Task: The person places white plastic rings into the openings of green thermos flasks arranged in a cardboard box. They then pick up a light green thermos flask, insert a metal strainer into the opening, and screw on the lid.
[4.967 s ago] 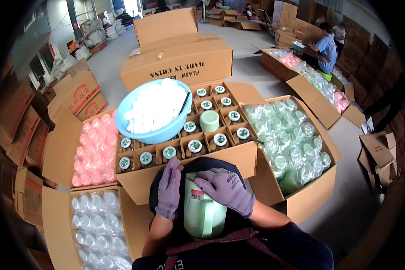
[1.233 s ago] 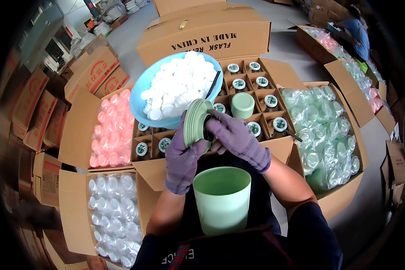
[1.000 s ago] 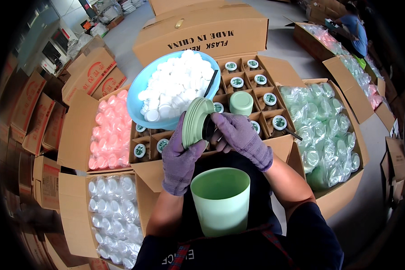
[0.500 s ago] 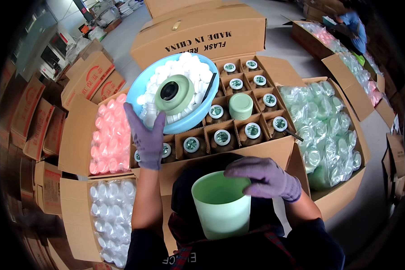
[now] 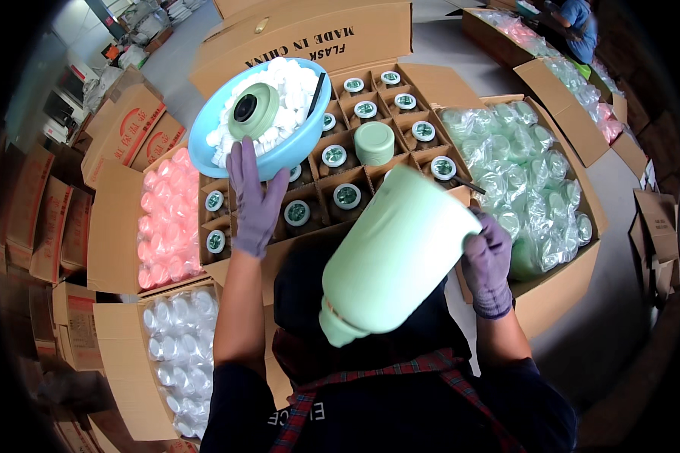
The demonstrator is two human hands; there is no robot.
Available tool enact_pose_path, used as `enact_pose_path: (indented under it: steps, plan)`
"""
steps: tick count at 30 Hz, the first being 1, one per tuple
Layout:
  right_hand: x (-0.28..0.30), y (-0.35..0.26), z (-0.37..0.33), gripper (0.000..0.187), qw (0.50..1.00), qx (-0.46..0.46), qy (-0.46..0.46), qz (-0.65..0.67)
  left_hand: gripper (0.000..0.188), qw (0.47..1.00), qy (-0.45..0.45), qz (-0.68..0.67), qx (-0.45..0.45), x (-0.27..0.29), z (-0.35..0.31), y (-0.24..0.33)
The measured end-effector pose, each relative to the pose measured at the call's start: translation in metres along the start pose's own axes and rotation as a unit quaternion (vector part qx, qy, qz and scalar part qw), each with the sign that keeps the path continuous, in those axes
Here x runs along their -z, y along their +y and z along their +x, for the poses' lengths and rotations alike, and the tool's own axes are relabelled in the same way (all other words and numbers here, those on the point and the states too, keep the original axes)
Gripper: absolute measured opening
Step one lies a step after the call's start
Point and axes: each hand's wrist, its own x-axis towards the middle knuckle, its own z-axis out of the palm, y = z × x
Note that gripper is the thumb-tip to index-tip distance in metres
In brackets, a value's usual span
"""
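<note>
My right hand (image 5: 487,264), in a purple glove, pinches the rim of a pale green flask casing (image 5: 397,257). The casing hangs tilted before my chest, its narrower stepped end down to the left. My left hand (image 5: 255,196), gloved alike, is open with fingers spread at the near side of a light blue basin (image 5: 298,151). White plugs (image 5: 295,79) fill the basin. A green ring-shaped part with a dark centre (image 5: 258,111) and a black stick (image 5: 316,94) lie on them. Beneath, a divided carton holds flask refills (image 5: 347,196) and a green cup (image 5: 374,143).
Pink bagged cups (image 5: 170,219) stand in a carton on the left, clear ones (image 5: 181,340) below them. Green bagged cups (image 5: 510,166) fill a carton on the right. A black rod (image 5: 468,183) sticks out at the divided carton's corner. Another person (image 5: 578,30) is at the far right.
The green casing has gone from upright in front of me to raised and tipped over, with my right hand now gripping its rim. My left hand stays open by the basin.
</note>
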Motion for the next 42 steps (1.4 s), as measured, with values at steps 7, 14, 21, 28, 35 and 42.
enact_pose_path:
  steps: [7, 14, 21, 28, 35, 42]
  plan:
    - [-0.004, 0.025, -0.011, 0.042, 0.990, -0.078, 0.117, 0.014, 0.109, 0.992, -0.069, -0.016, -0.105, 0.037, -0.132, 0.137]
    - [-0.012, 0.034, -0.032, 0.050, 0.918, -0.198, 0.022, 0.342, 0.092, 0.992, 0.062, -0.008, -0.106, 0.038, -0.146, 0.153]
    - [-0.045, 0.048, -0.064, 0.048, 0.961, -0.127, -0.213, -0.121, 0.089, 0.975, 0.096, -0.116, -0.166, 0.064, -0.107, 0.211]
    - [-0.047, 0.059, -0.073, 0.043, 0.965, -0.178, -0.188, -0.040, 0.079, 0.986, 0.019, -0.080, -0.146, 0.077, -0.122, 0.233]
    - [-0.045, 0.040, -0.062, 0.058, 0.725, -0.456, -0.053, 0.513, 0.062, 0.978, 0.034, -0.087, -0.185, 0.071, -0.133, 0.230]
    - [-0.068, 0.040, -0.052, 0.036, 0.949, 0.051, -0.127, -0.285, 0.052, 0.974, -0.040, -0.016, -0.223, 0.086, -0.142, 0.210]
